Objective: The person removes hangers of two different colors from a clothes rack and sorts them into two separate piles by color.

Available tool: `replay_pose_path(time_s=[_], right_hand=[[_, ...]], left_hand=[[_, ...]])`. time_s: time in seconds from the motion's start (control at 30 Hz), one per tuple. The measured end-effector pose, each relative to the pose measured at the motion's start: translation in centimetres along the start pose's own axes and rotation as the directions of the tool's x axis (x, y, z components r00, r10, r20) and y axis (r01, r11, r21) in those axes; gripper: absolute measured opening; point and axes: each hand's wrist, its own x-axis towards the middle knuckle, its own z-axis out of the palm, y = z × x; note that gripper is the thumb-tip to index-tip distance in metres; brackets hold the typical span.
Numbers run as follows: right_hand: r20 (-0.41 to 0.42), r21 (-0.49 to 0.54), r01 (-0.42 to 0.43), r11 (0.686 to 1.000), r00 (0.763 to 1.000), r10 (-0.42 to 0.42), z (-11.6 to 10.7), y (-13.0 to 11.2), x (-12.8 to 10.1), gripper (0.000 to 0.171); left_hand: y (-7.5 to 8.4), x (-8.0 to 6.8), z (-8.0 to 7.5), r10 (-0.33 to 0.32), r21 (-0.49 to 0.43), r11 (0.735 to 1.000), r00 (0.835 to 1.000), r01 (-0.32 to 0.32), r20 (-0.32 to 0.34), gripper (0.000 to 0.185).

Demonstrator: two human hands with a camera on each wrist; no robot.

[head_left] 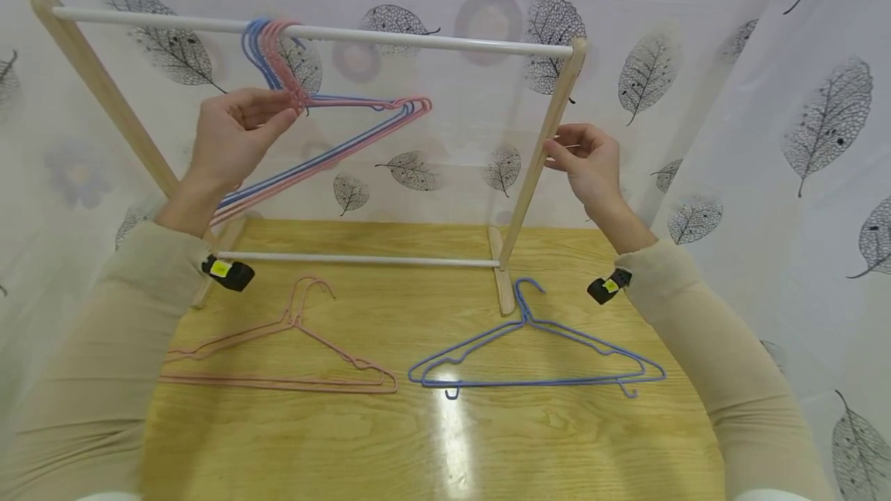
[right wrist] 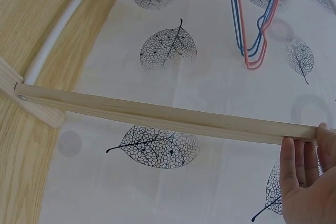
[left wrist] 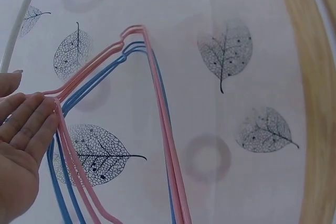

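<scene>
Several pink and blue wire hangers (head_left: 327, 153) hang by their hooks from the white top rail of a small wooden-sided rack. My left hand (head_left: 233, 134) has its thumb and fingertips at the necks of this bunch, just below the hooks. In the left wrist view, its fingers (left wrist: 31, 124) touch the pink hanger's neck, and the hooks are hidden. At the other side my right hand (head_left: 588, 161) pinches the rack's right wooden post (head_left: 546, 145) between thumb and fingers. The right wrist view shows the thumb on one face of the post and fingertips on the other.
A pink hanger (head_left: 334, 346) lies flat on the wooden table (head_left: 348, 447), left of a blue hanger (head_left: 543, 383) with small lower hooks. The rack's white lower bar (head_left: 362, 260) runs low across the table. A leaf-patterned curtain (head_left: 445, 192) hangs behind.
</scene>
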Motion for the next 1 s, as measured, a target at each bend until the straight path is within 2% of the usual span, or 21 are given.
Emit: replay_pose_path(time_s=[0.3,0.7,1.0], right_hand=[[-0.004,-0.012,-0.001,1.0,1.0,0.001,0.1,-0.1,-0.1,0.012],[-0.005,-0.013,-0.011,1.0,1.0,0.011,0.1,-0.1,-0.2,0.011],[-0.004,-0.015,-0.007,1.0,1.0,0.007,0.1,-0.1,-0.1,0.011]], left_hand=[[-0.4,0.3,-0.1,-0.042,0.056,0.998,0.999,0.042,0.0,0.034],[-1.1,0.6,0.4,-0.053,0.029,0.998,0.999,0.053,-0.013,0.031],[-0.6,1.5,1.8,-0.11,-0.021,0.994,0.99,0.108,-0.092,0.031]])
